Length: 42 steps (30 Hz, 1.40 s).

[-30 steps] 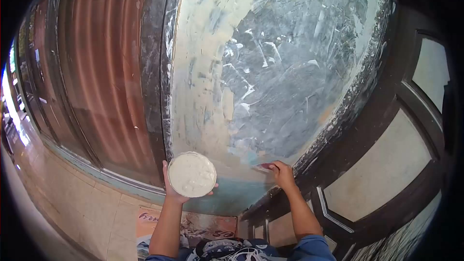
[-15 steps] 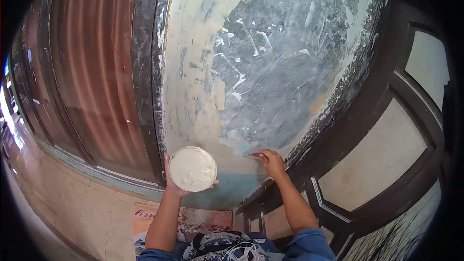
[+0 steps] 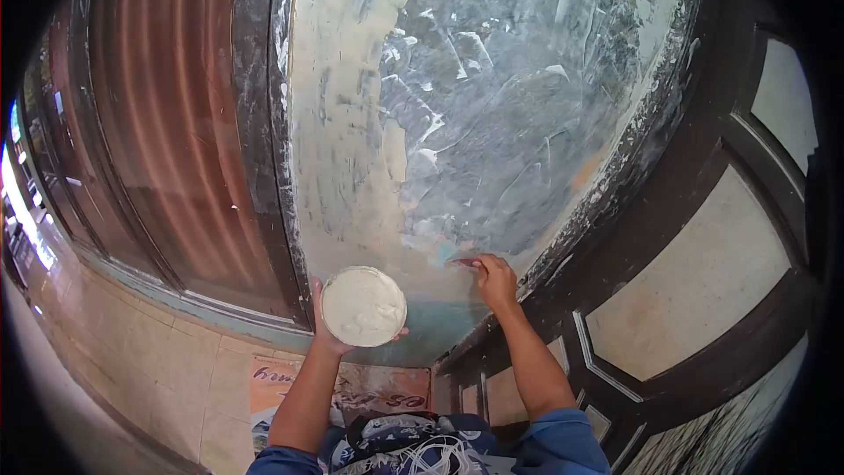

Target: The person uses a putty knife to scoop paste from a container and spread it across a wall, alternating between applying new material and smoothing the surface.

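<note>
My left hand [image 3: 327, 332] is wrapped around the side of a round tub of off-white putty [image 3: 363, 305], its open top facing me. A thumb shows at the tub's left and fingertips at its lower right. Closed around the reddish handle of a putty knife [image 3: 464, 261], my right hand [image 3: 497, 281] is at the lower part of the wall [image 3: 501, 149]. The knife's blade points left and lies at or very near the surface; contact is hard to tell. Grey skim with white ridges covers the wall's middle, with cream patches along its left.
On the right stands a dark wooden door [image 3: 607, 299] with pale panels. A dark-framed window [image 3: 259, 123] with a reddish-brown curtain [image 3: 167, 123] is at left. Tiled floor [image 3: 167, 378] and a printed banner sheet [image 3: 378, 378] lie below.
My right hand and the putty knife have moved slightly up the wall. The view has shifted a little, and the tub appears slightly farther right. Both hands keep their grip.
</note>
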### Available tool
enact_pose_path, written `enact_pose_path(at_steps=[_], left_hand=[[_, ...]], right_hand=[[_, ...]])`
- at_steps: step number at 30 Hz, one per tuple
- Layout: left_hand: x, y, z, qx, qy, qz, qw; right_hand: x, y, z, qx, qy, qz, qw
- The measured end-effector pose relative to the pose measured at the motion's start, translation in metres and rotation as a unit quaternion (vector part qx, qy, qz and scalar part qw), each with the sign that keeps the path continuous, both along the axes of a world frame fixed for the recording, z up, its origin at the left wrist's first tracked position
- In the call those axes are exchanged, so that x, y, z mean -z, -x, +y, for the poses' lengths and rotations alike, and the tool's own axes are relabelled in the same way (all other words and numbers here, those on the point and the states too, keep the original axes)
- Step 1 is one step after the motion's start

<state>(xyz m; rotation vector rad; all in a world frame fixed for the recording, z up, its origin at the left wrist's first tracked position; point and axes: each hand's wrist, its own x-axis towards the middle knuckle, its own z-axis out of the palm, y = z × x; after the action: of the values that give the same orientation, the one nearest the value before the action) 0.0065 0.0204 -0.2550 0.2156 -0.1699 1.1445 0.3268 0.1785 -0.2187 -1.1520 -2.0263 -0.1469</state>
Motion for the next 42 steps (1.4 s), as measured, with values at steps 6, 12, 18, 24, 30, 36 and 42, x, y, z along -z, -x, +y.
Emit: enact_pose_path(at_steps=[6,12,18,24,30,36,42], left_hand=[[0.003,0.000,0.001,-0.034,-0.039,0.107,0.993],[-0.002,-0.002,0.001,-0.017,0.029,-0.001,0.999],[0.000,0.000,0.002,-0.047,0.024,0.032,0.998],[-0.001,0.004,0.005,-0.029,0.004,0.030,0.999],[-0.001,0.004,0.004,-0.036,0.019,0.013,0.999],[-0.009,0.003,0.006,-0.018,0.004,0.013,1.000],[-0.018,0.005,0.009,-0.020,0.008,0.010,1.000]], right_hand=[[0.018,0.002,-0.011,-0.024,0.019,-0.014,0.999],[0.000,0.005,-0.006,0.002,-0.012,0.009,1.000],[0.025,0.002,-0.013,-0.013,0.009,-0.024,1.000],[0.002,0.001,-0.009,0.011,-0.016,-0.001,1.000],[0.016,0.003,-0.014,-0.008,0.004,-0.014,1.000],[-0.030,0.004,-0.022,0.001,-0.012,0.024,1.000],[0.006,0.002,-0.010,0.031,0.023,-0.015,0.999]])
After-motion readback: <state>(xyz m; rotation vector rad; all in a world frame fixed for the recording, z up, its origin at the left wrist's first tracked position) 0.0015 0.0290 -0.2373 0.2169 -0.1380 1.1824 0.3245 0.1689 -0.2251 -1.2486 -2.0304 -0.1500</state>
